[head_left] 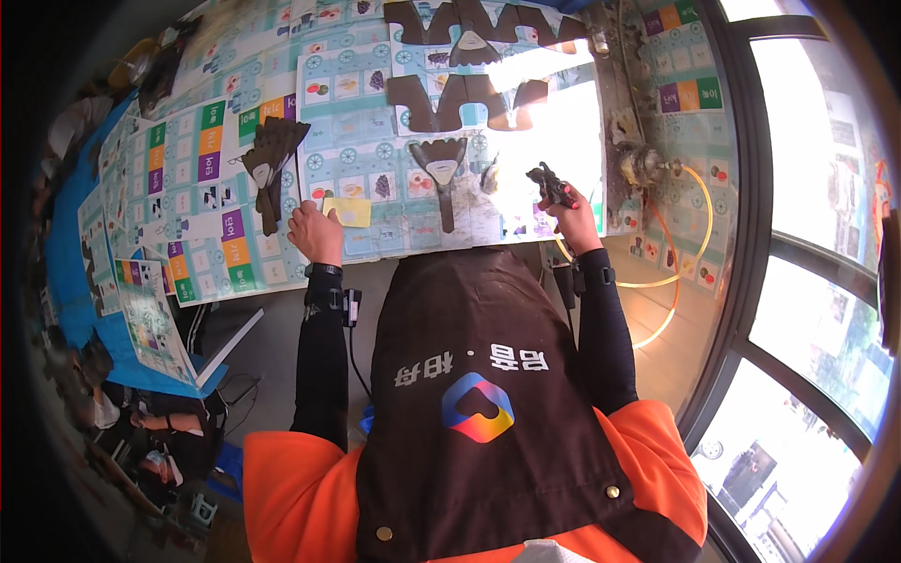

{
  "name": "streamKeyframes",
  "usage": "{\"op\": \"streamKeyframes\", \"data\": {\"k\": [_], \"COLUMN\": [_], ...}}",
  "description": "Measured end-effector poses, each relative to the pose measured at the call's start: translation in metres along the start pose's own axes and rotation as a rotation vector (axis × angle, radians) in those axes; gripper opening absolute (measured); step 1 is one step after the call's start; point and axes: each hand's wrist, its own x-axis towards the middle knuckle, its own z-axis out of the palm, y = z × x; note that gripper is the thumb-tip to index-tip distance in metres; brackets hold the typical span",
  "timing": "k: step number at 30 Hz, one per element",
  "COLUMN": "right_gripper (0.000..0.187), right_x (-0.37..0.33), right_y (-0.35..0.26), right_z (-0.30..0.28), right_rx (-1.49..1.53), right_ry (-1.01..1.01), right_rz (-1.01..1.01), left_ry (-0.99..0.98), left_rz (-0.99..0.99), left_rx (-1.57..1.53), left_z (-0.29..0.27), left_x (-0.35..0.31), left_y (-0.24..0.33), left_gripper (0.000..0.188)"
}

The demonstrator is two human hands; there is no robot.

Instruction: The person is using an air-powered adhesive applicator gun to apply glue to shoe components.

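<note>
My right hand (577, 220) is closed round a small black spray gun (552, 184), held over the table's front right part. My left hand (315, 233) lies at the table's front edge, fingers apart, beside a yellow card (347, 212); whether it touches the card I cannot tell. Between my hands lies a dark brown fan-shaped piece (446, 199) with a narrow stem and a pale Y-shaped patch. Several similar brown pieces (269, 169) overlap in a pile beyond my left hand.
Dark brown zigzag pieces (436, 105) lie farther back on the printed sheets (338, 150) covering the table. A metal canister (642, 167) stands at the right, with a yellow hose (710, 211) looping down from it. Windows (807, 131) line the right side; an upright board (150, 319) stands lower left.
</note>
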Motion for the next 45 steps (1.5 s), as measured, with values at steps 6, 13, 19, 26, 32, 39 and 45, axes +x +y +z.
{"op": "streamKeyframes", "data": {"k": [6, 13, 19, 26, 32, 39, 45], "right_gripper": [0.023, 0.032, 0.029, 0.017, 0.021, 0.031, 0.033], "right_x": [0.023, 0.025, 0.049, 0.069, 0.055, 0.039, 0.033], "right_y": [0.049, 0.05, 0.102, 0.156, 0.131, 0.132, 0.133], "right_z": [-0.027, -0.074, -0.088, -0.089, -0.101, -0.114, -0.107], "right_rx": [0.143, 0.081, -0.124, -0.045, 0.0, -0.003, 0.007], "right_ry": [-0.021, -0.017, 0.056, 0.117, 0.135, 0.196, 0.196], "right_rz": [0.028, 0.116, -0.011, -0.038, 0.062, 0.151, 0.237], "left_ry": [-0.74, -0.731, -0.729, -0.603, -0.553, -0.4, -0.414], "left_rz": [-0.024, -0.139, -0.246, 0.004, 0.526, 1.011, 1.148], "left_rx": [-0.452, -0.292, -0.314, -0.583, -0.559, -0.513, -0.479], "left_z": [0.019, 0.032, 0.041, -0.07, -0.188, -0.167, -0.115], "left_x": [-0.053, -0.095, -0.109, -0.03, 0.079, 0.162, 0.208], "left_y": [0.1, 0.168, 0.161, 0.184, 0.269, 0.358, 0.392], "left_gripper": [0.04, 0.044, 0.036, 0.023, 0.015, 0.012, 0.011]}}
